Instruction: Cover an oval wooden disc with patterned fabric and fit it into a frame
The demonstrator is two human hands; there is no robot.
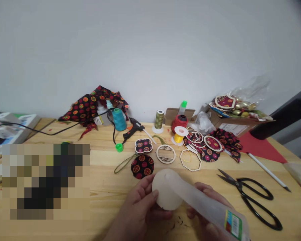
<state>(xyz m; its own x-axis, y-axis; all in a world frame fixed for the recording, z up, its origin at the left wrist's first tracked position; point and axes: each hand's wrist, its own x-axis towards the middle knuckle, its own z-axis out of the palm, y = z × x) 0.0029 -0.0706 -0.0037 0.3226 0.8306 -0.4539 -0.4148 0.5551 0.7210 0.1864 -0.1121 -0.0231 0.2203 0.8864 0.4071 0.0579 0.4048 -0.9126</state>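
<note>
My left hand grips a white round disc by its left edge, thumb on top and fingers beneath. In my right hand is a translucent glue bottle with a coloured label, tilted so its narrow end lies over the disc's upper part. Whether the tip touches the disc I cannot tell. Just beyond my left hand lies a dark patterned fabric circle with a green cord loop. A flower-shaped fabric piece and a round wooden lattice frame sit behind it.
Black-handled scissors and a white pen lie at the right. A glue gun and thread spools, one teal, one yellow, stand at the back. A crammed cardboard box sits back right. Pixelation hides an area at left.
</note>
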